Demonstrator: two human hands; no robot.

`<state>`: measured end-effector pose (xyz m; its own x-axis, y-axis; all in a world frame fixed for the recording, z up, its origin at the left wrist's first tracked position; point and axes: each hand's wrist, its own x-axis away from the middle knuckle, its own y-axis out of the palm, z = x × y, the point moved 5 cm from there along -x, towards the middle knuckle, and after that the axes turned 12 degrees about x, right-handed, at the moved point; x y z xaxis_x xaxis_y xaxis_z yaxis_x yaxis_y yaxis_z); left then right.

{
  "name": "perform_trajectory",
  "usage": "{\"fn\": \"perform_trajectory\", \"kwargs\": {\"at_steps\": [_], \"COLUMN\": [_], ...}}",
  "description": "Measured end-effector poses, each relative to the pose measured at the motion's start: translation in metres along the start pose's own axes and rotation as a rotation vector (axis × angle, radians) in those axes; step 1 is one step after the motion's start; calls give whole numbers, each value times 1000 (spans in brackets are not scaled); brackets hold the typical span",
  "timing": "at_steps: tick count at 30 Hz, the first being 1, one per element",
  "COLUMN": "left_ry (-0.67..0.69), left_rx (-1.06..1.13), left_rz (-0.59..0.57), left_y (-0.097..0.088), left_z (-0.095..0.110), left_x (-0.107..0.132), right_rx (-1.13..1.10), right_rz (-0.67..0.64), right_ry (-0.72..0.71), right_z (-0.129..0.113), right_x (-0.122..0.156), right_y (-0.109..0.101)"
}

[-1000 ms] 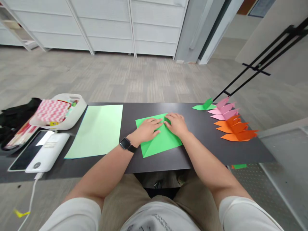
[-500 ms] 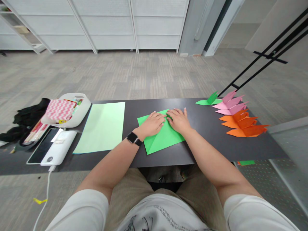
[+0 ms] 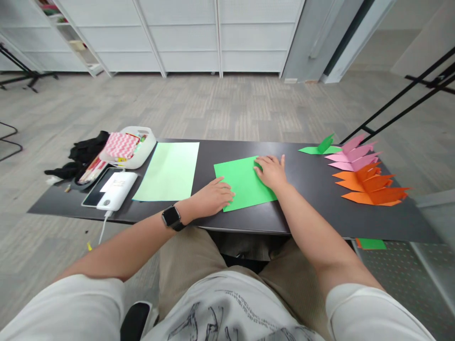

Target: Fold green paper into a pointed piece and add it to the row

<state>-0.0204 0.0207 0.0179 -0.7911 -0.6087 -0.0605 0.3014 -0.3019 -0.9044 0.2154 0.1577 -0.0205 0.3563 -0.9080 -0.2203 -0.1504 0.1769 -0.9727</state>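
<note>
A bright green sheet of paper [image 3: 245,184] lies on the dark table in front of me, slightly turned, its visible face smooth. My left hand [image 3: 212,196] rests at its near left corner, fingers stretched over the edge. At the far right edge, my right hand [image 3: 272,171] lies on the paper with its fingers spread and the thumb apart. Neither hand grips anything that I can see. Left of my hands is a pale green sheet of paper [image 3: 168,173], flat on the table.
Folded paper figures stand at the right: green [image 3: 322,148], pink [image 3: 355,156] and orange [image 3: 373,187]. On the left are a white basket [image 3: 145,149], a white power bank [image 3: 117,189] with a cable, a dark-screened device [image 3: 94,194] and black cloth [image 3: 88,147].
The green paper showed a diagonal crease and triangular flap; now a smooth face shows. My left hand has moved left and nearer me. My right hand stays by the far right edge. The view has shifted.
</note>
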Motion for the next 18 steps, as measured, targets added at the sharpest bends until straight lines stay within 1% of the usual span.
{"fn": "perform_trajectory", "kwargs": {"at_steps": [3, 6, 9, 11, 13, 14, 15, 17, 18], "left_ry": [28, 61, 86, 93, 65, 36, -3, -73, -90], "left_rx": [1, 18, 48, 49, 37, 34, 34, 44, 46], "left_rz": [6, -14, -38, -43, 2, 48, 106, 215, 233], "left_y": [-2, -6, -12, -18, -26, -32, -37, -45, -46], "left_z": [20, 34, 39, 37, 30, 23, 15, -4, -14], "left_x": [23, 38, 49, 51, 46, 40, 31, 5, -11], "right_rx": [10, 4, -10, -18, -28, -34, -40, -50, -54], "right_rz": [-1, 14, 17, 10, 4, 1, -3, -11, -17], "right_ry": [5, 6, 8, 11, 13, 13, 13, 18, 23], "right_z": [1, 1, 0, 0, -1, -1, -1, 2, 4], "right_x": [0, -1, -1, -1, -1, -2, -2, -3, -4], "right_y": [2, 2, 2, 1, 0, 0, -1, -2, -2]}}
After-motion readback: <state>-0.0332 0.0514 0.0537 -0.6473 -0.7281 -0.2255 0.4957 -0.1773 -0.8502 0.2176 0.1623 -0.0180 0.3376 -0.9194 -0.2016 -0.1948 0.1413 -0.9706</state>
